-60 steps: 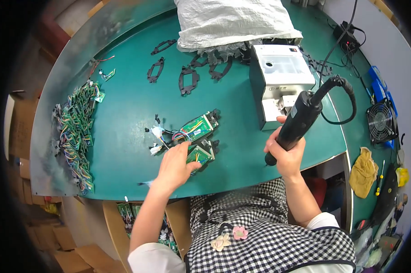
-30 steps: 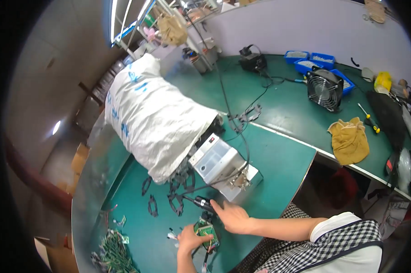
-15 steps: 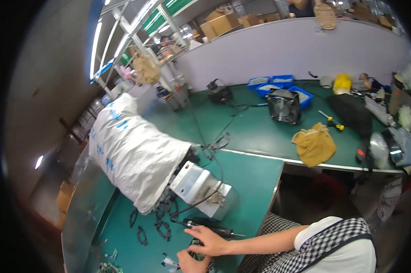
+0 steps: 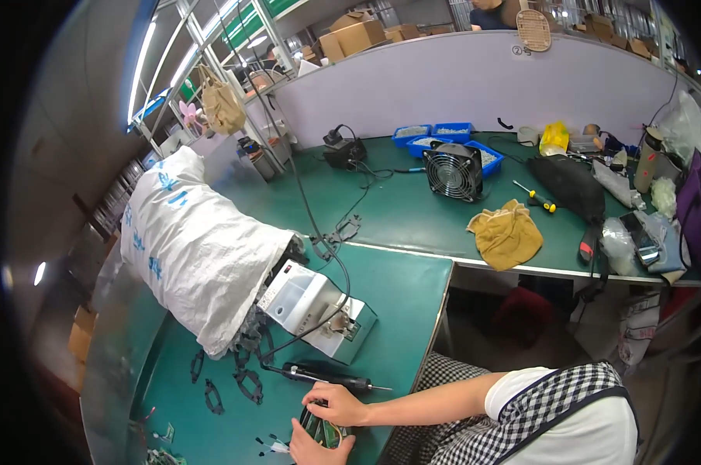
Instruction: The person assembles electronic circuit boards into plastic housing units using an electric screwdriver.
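Observation:
My left hand (image 4: 313, 451) and my right hand (image 4: 333, 403) meet at the bottom edge over a small green circuit board (image 4: 325, 432). The left hand grips it from below and the right hand's bent fingers close on its top. A black electric screwdriver (image 4: 327, 377) lies on the green table just above my right hand, with no hand on it. Its cable runs to a white and grey control box (image 4: 312, 304). Wired green boards (image 4: 271, 446) lie left of my hands.
A big white sack (image 4: 191, 244) lies behind the control box, with black plastic frames (image 4: 246, 381) below it. The far bench holds a black fan (image 4: 453, 172), blue bins (image 4: 442, 133), a yellow cloth (image 4: 505, 234) and a black bag (image 4: 571, 186).
The view has swung up and to the right. My right hand has laid the electric screwdriver on the table and come onto the circuit board beside my left hand.

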A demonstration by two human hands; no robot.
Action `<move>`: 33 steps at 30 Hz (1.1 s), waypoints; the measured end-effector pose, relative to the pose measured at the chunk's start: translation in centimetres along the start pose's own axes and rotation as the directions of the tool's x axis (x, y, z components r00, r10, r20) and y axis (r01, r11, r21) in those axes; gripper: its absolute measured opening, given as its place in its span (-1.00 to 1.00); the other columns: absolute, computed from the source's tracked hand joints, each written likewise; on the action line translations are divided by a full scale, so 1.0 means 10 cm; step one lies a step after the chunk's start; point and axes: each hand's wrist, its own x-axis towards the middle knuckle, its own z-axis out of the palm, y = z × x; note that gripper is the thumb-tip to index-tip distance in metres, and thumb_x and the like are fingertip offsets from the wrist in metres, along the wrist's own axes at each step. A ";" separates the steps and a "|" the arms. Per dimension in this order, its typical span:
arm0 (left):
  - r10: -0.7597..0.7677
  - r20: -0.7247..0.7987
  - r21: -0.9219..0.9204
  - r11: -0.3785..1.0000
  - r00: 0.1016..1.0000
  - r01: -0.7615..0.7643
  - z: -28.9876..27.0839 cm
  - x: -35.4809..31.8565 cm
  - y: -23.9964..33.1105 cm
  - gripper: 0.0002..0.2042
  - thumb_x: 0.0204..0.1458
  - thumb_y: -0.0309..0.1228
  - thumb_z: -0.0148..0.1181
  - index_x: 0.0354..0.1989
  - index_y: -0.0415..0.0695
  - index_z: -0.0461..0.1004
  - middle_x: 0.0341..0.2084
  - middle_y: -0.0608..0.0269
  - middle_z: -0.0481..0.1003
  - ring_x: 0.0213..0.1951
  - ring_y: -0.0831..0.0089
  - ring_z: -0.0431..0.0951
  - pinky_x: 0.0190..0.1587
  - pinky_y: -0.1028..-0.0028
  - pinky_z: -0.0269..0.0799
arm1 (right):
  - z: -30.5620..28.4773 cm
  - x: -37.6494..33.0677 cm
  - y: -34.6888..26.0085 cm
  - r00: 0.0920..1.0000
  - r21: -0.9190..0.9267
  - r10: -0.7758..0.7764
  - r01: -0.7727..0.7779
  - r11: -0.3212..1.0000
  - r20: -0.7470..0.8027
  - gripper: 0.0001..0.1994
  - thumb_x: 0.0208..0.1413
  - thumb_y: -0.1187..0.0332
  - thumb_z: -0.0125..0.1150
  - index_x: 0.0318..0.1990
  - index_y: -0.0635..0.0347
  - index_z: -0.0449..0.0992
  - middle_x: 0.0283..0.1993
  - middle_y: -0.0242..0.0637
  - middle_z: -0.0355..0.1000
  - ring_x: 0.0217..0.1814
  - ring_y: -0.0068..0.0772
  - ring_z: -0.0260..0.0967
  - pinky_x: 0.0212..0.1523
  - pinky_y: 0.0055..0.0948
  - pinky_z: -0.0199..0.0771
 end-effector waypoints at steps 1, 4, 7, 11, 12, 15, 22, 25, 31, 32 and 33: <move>-0.008 0.005 -0.006 1.000 1.000 0.008 0.00 -0.01 -0.02 -0.10 -0.53 -0.05 0.38 0.05 -0.26 0.16 -0.27 -0.15 0.37 -0.18 -0.06 0.36 -0.09 0.19 0.26 | 0.01 -0.01 -0.01 1.000 0.032 -0.023 0.024 0.999 -0.006 -0.84 -0.11 0.42 0.07 -0.33 0.27 0.45 -0.43 -0.20 0.33 -0.36 -0.26 0.31 -0.32 -0.42 0.31; -0.158 0.195 0.085 0.986 0.968 0.144 -0.09 0.11 0.01 -0.06 -0.53 -0.08 0.40 0.11 -0.25 0.11 -0.22 -0.17 0.37 -0.15 -0.05 0.36 -0.09 0.21 0.27 | 0.00 -0.02 -0.06 0.995 0.080 -0.100 0.102 0.992 -0.026 -0.82 -0.06 0.42 0.05 -0.28 0.29 0.42 -0.40 -0.21 0.33 -0.35 -0.31 0.30 -0.32 -0.44 0.30; 0.122 -0.102 0.190 0.977 0.987 -0.101 -0.07 0.15 -0.10 -0.27 -0.70 -0.22 0.42 -0.18 -0.18 0.29 -0.35 0.13 0.31 -0.27 0.18 0.33 -0.18 0.28 0.21 | -0.02 0.01 -0.08 0.990 0.086 -0.138 0.140 0.986 -0.032 -0.79 -0.01 0.40 0.03 -0.22 0.30 0.40 -0.36 -0.22 0.30 -0.33 -0.34 0.28 -0.27 -0.47 0.28; 0.164 -0.099 0.155 0.977 0.981 -0.148 0.09 0.31 -0.40 -0.26 -0.73 -0.25 0.40 -0.16 -0.15 0.29 -0.38 0.16 0.31 -0.28 0.17 0.31 -0.20 0.27 0.15 | 0.04 0.00 -0.04 1.000 0.108 -0.016 0.014 0.994 0.017 -0.71 0.00 0.30 0.06 -0.13 0.25 0.35 -0.30 -0.23 0.26 -0.21 -0.37 0.23 -0.16 -0.49 0.22; 0.151 -0.079 0.133 0.981 0.985 -0.140 0.09 0.31 -0.41 -0.29 -0.68 -0.23 0.39 -0.16 -0.16 0.29 -0.38 0.15 0.30 -0.29 0.16 0.31 -0.20 0.27 0.15 | 0.03 0.01 -0.03 1.000 0.078 -0.007 0.005 0.997 0.024 -0.69 -0.01 0.26 0.08 -0.15 0.26 0.36 -0.28 -0.23 0.28 -0.23 -0.35 0.25 -0.18 -0.47 0.24; 0.126 -0.111 0.039 0.992 0.986 -0.123 0.19 0.27 -0.43 -0.33 -0.59 -0.21 0.36 -0.17 -0.18 0.28 -0.38 0.13 0.30 -0.29 0.14 0.30 -0.20 0.26 0.15 | 0.07 0.00 -0.02 1.000 0.030 0.001 -0.002 1.000 0.015 -0.68 -0.04 0.20 0.10 -0.20 0.25 0.38 -0.28 -0.22 0.28 -0.24 -0.32 0.25 -0.19 -0.45 0.25; 0.122 -0.121 0.049 0.992 0.985 -0.117 0.27 0.27 -0.45 -0.26 -0.50 -0.15 0.34 -0.08 -0.26 0.22 -0.33 0.05 0.29 -0.26 0.10 0.28 -0.18 0.23 0.15 | 0.08 0.03 0.01 0.999 0.040 0.024 -0.025 0.999 0.038 -0.77 -0.01 0.37 0.00 -0.20 0.29 0.38 -0.28 -0.23 0.25 -0.21 -0.37 0.21 -0.14 -0.47 0.22; 0.127 -0.142 -0.015 0.991 0.982 -0.131 0.27 0.25 -0.48 -0.22 -0.48 -0.11 0.34 -0.03 -0.29 0.18 -0.26 0.02 0.28 -0.23 0.07 0.28 -0.15 0.20 0.15 | 0.09 0.04 -0.01 0.998 0.086 -0.005 0.000 0.996 0.064 -0.76 0.00 0.38 -0.01 -0.18 0.30 0.38 -0.28 -0.23 0.26 -0.22 -0.37 0.21 -0.15 -0.48 0.22; 0.117 -0.072 -0.004 0.993 0.991 -0.117 0.29 0.25 -0.47 -0.19 -0.45 -0.14 0.35 0.02 -0.29 0.14 -0.25 0.02 0.26 -0.23 0.06 0.26 -0.14 0.20 0.13 | 0.07 0.04 -0.04 0.998 0.119 0.051 -0.056 0.991 0.042 -0.77 0.03 0.33 0.02 -0.23 0.31 0.40 -0.31 -0.28 0.26 -0.23 -0.44 0.21 -0.19 -0.52 0.22; 0.120 -0.064 -0.007 0.993 0.991 -0.121 0.28 0.25 -0.45 -0.19 -0.45 -0.14 0.35 0.02 -0.29 0.14 -0.25 0.02 0.26 -0.23 0.06 0.26 -0.14 0.20 0.13 | 0.07 0.05 -0.04 0.995 0.142 0.098 -0.102 0.985 0.036 -0.78 0.04 0.32 0.03 -0.26 0.30 0.40 -0.32 -0.29 0.26 -0.24 -0.46 0.20 -0.20 -0.54 0.21; 0.125 -0.081 0.011 0.992 0.989 -0.125 0.28 0.25 -0.43 -0.19 -0.45 -0.14 0.35 0.02 -0.28 0.14 -0.26 0.03 0.26 -0.24 0.07 0.26 -0.15 0.20 0.12 | 0.07 0.05 -0.05 0.994 0.141 0.106 -0.109 0.984 0.030 -0.78 0.04 0.32 0.03 -0.26 0.30 0.40 -0.32 -0.29 0.26 -0.24 -0.46 0.20 -0.20 -0.54 0.21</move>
